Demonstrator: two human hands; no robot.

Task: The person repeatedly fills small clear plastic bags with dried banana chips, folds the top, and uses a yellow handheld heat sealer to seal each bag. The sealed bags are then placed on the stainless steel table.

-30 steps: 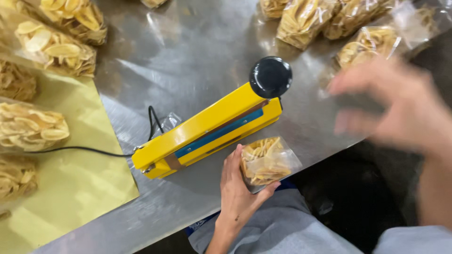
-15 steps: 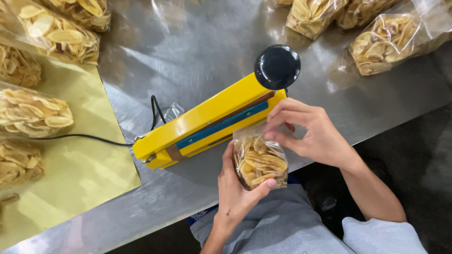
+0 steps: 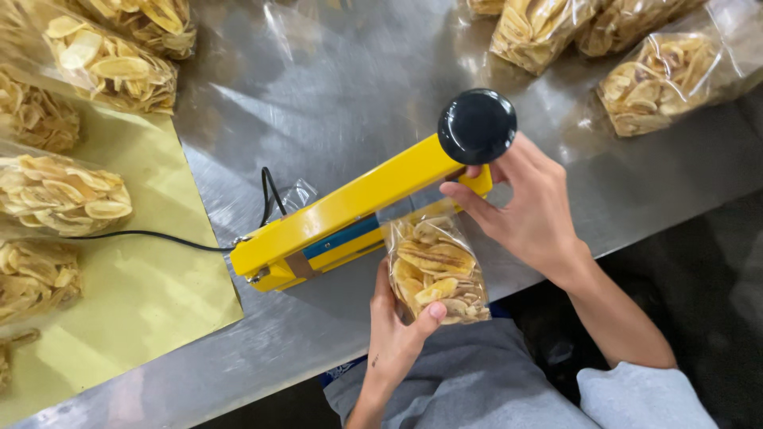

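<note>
Holding clear chip bag in our left hand, grip pinching its bottom, top tucked under yellow sealer at surface edge. Right hand fingers curled on sealer arm below black knob, gripping firmer than half-second earlier. More clear bags far right; others on yellow sheet left.

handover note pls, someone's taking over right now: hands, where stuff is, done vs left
Left hand: holds a clear bag of banana chips from below, its top between the arm and base of the yellow heat sealer.
Right hand: on the sealer arm beside the black knob.
Done: can't tell which of the filled bags on the steel table are sealed.
Left: sealer arm not pressed fully down; this bag's seal.
</note>
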